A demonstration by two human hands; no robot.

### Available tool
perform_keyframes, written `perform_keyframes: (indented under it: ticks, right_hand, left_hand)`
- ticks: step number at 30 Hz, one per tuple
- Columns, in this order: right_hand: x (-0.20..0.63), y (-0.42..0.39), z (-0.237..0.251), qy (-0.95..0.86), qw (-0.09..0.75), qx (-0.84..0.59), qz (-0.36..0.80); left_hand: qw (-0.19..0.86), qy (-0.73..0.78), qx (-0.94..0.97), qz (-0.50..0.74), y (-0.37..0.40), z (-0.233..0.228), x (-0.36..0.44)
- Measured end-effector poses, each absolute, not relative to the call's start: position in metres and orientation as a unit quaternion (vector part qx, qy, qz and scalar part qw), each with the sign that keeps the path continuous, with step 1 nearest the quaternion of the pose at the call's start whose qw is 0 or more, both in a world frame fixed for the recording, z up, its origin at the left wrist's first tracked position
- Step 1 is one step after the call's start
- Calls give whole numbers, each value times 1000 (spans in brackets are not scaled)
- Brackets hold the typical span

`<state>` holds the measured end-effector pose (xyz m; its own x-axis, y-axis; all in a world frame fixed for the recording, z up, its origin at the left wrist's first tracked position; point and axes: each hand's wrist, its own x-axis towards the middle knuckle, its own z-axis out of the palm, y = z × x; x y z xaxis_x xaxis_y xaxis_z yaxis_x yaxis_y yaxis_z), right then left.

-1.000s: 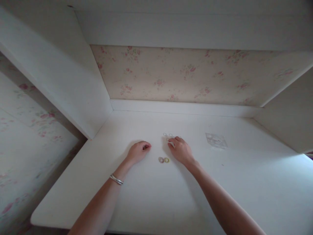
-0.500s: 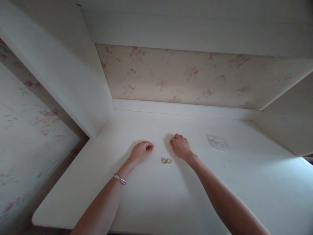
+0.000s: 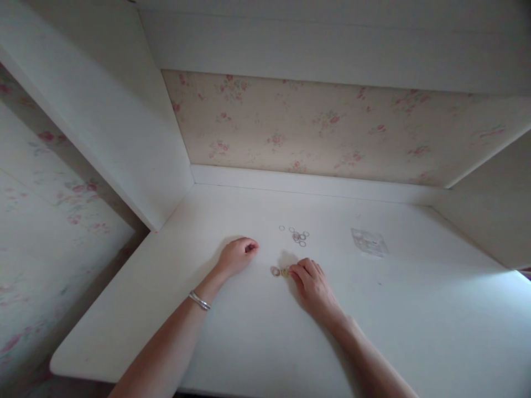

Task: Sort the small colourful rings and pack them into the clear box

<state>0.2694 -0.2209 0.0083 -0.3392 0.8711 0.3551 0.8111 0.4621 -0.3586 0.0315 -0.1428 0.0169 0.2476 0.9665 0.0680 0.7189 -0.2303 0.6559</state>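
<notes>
Head view: the right hand (image 3: 314, 283) is laid fingertips-down at the yellow ring (image 3: 284, 271) beside the pink ring (image 3: 275, 271); a pinch cannot be confirmed. The left hand (image 3: 237, 255) is curled shut, contents hidden. Loose rings (image 3: 299, 236) lie apart on the table (image 3: 415, 309).

Left hand (image 3: 237, 256) loosely curled, right hand (image 3: 313, 284) palm-down, fingers (image 3: 295, 271) bent

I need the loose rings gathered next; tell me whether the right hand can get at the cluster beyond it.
Probably yes: the right hand rests just short of the ring cluster, with only bare tabletop between them.
</notes>
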Motion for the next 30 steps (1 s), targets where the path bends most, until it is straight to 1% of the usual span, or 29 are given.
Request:
perform_keyframes:
  ticks: [6, 13, 19, 21, 26, 30]
  right_hand:
    - [268, -218, 8, -830, 243, -498, 63]
    - [269, -218, 9, -838, 253, -479, 70]
    - [268, -220, 9, -842, 235, -481, 64]
    - [268, -220, 9, -839, 244, -482, 70]
    - [271, -217, 10, -796, 303, -516, 96]
    - [279, -211, 11, -740, 310, -583, 128]
  left_hand:
    - [254, 568, 746, 236, -144, 18, 32]
    - [253, 568, 747, 233, -142, 16, 32]
    - [246, 567, 751, 233, -142, 16, 32]
    - [247, 567, 751, 232, -142, 16, 32]
    - [248, 569, 749, 232, -142, 16, 33]
    - [244, 566, 753, 232, -141, 15, 32]
